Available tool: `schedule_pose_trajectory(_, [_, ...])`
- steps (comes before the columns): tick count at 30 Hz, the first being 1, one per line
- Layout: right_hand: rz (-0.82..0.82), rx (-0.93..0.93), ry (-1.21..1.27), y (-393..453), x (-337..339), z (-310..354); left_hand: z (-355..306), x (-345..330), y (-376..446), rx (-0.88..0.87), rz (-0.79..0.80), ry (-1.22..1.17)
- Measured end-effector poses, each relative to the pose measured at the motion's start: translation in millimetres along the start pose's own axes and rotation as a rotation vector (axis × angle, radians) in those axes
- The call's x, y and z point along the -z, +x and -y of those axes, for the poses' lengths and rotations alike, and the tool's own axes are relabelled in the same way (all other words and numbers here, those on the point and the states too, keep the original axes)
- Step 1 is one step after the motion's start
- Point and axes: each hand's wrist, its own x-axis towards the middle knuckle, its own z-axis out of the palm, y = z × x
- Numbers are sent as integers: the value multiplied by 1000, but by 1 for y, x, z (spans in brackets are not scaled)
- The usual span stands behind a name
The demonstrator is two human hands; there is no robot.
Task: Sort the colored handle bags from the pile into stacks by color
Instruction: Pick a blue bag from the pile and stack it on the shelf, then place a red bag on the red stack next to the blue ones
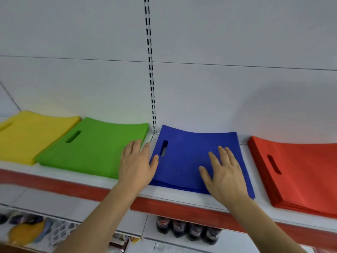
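Four sorted stacks lie in a row on the shelf (pixel 94 181): the yellow stack (pixel 27 136) at far left of the frame, the green stack (pixel 94 148) beside it, the blue stack (pixel 189 156) at centre and the red stack (pixel 299 172) at right. No unsorted pile shows in frame.

The left hand (pixel 136 165) lies flat with fingers straight across the gap between green and blue, its thumb touching the blue edge. The right hand (pixel 222 172) rests flat, fingers spread, on the blue stack's lower right. Neither grasps anything.

These bags look thin, light and limp, probably non-woven fabric, so a sheet will flop and slide off its stack; lift by an edge or the cut-out handle slot.

Bottles (pixel 189 230) and blurred goods sit on a lower shelf, out of the way. Nothing blocks the stacks.
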Motion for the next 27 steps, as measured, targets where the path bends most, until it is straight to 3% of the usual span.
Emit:
schedule_pose_trajectory(10, [31, 192, 7, -13, 17, 114, 93, 49, -50, 122, -23, 30])
schedule_pose_trajectory(27, [53, 623, 167, -86, -26, 465, 393, 132, -228, 498, -50, 131])
